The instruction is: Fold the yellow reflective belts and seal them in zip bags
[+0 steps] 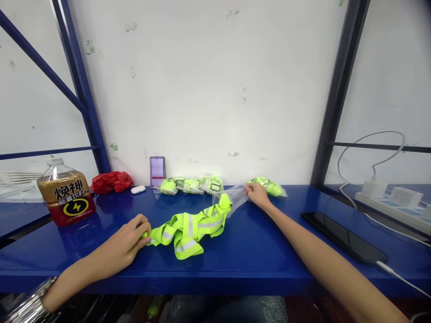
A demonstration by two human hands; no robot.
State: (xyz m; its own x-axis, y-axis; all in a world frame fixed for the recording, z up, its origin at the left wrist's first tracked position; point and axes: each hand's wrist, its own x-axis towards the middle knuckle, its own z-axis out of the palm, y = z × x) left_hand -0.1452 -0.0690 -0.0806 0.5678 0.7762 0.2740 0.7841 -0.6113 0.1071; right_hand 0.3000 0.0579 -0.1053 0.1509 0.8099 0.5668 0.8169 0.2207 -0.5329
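A neon-yellow reflective strap [190, 226] with silver stripes lies loosely folded across the blue table. My left hand [129, 240] pinches its left end near the front edge. At the strap's far right end is a clear plastic bag [237, 199], stretched toward the back of the table. My right hand [257, 195] is closed on the bag's far edge. The strap's upper end sits at the bag's mouth; how much of it lies inside I cannot tell.
Several bagged neon-yellow straps [191, 185] line the wall, with another bagged one [269, 186] behind my right hand. A drink bottle [67, 193], a red plastic bag [112, 181] and a white case [138, 189] stand left. A phone [343, 235] on a cable and a power strip [397, 206] lie right.
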